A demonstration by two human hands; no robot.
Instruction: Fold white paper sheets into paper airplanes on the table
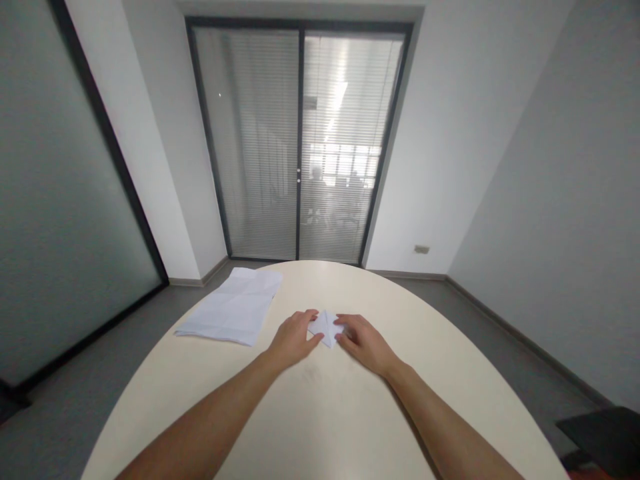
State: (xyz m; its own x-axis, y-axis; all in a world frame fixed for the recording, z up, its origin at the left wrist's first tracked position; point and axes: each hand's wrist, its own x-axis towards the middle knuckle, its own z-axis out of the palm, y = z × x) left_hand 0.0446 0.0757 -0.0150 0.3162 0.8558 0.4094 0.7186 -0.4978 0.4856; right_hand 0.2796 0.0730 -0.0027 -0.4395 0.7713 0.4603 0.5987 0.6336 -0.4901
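A small piece of folded white paper [326,327] lies on the table between my two hands. It has a diamond-like outline, with a crease running down its middle from the top point to the bottom point. My left hand [296,339] grips its left side, thumb at the lower edge and fingers at the upper one. On the right side, my right hand [364,341] holds it the same way, with thumb and index finger curled onto the paper. The fingertips cover parts of both side corners.
A stack of creased white sheets [235,307] lies at the left of the round cream table [320,413]. Beyond the far edge stands a glass door [300,147] with blinds. A dark chair [605,433] is at the lower right, and a wall socket [421,249] is behind.
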